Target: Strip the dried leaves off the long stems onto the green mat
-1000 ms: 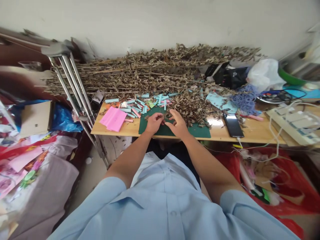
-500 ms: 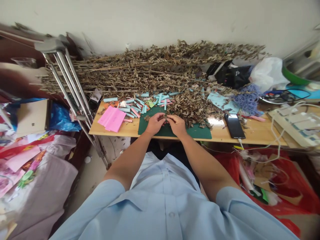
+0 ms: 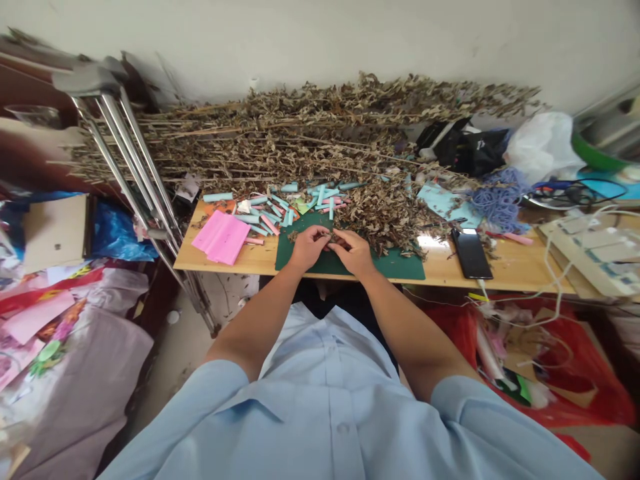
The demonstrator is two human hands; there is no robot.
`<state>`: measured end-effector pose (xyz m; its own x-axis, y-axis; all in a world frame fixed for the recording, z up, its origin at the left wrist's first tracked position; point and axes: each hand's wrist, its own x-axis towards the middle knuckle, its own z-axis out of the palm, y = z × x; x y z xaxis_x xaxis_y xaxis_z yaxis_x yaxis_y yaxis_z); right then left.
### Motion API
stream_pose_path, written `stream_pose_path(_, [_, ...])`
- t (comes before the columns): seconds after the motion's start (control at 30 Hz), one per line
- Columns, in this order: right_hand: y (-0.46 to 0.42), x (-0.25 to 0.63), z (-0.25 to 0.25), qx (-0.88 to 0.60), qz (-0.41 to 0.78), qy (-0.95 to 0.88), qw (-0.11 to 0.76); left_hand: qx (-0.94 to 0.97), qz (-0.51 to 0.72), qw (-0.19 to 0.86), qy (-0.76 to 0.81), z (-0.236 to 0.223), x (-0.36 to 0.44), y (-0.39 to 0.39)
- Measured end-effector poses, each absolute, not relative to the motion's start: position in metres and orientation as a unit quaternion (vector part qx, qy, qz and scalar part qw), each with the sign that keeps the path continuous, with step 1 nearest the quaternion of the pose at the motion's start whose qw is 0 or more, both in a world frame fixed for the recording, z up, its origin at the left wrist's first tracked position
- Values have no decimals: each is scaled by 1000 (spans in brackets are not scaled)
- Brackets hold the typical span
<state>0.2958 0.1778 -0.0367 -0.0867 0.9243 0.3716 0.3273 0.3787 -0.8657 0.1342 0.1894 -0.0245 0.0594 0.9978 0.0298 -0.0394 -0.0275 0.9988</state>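
My left hand (image 3: pixel 307 249) and right hand (image 3: pixel 355 255) curl in close over the green mat (image 3: pixel 406 265); I can't tell what they pinch. Dried leaves (image 3: pixel 383 217) lie heaped just beyond; being brittle, they want light fingertips, kept low.

Brown, crumpled dried leaves (image 3: pixel 383 217), heaped

Spread 1 second ago, the bare right hand (image 3: pixel 356 255)'s fingers have drawn in toward the bare left hand (image 3: pixel 308 249); the grey-topped metal crutches (image 3: pixel 134 160) appear farther left.
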Motion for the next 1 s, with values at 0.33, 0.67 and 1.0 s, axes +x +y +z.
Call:
stream_pose_path(0.33, [180,297,-43,-487,293,-655,498,531,485,518,462,-33,135,191])
stream_pose_path(0.67, [180,298,-37,-432,242,-705,508,510,497,524,467,-25,136,187])
stream_pose_path(1.0, [179,297,-40,-462,229,-704,489,525,481,519,473,-26,139,187])
